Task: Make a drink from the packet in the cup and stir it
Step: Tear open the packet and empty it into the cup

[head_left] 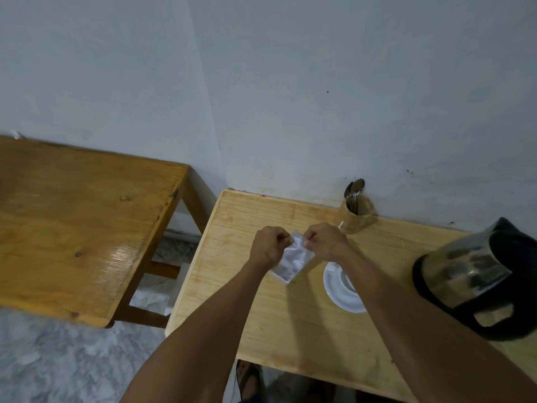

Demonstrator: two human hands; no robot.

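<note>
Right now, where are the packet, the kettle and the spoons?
packet (292,261), head view, on its crinkled middle.
kettle (465,271), head view, on its shiny steel body.
spoons (355,188), head view, on the bowls sticking out of the glass.

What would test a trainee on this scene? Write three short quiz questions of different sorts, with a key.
1. True or false: both hands pinch the top edge of the packet.
2. Multiple choice: where are the spoons? A) on the saucer B) standing in the glass by the wall C) inside the kettle
3. Fill in: the white saucer lies between the packet and the ____.

Key
1. True: the left hand and the right hand grip it above the table.
2. B: they stand in the glass.
3. Kettle.
</note>
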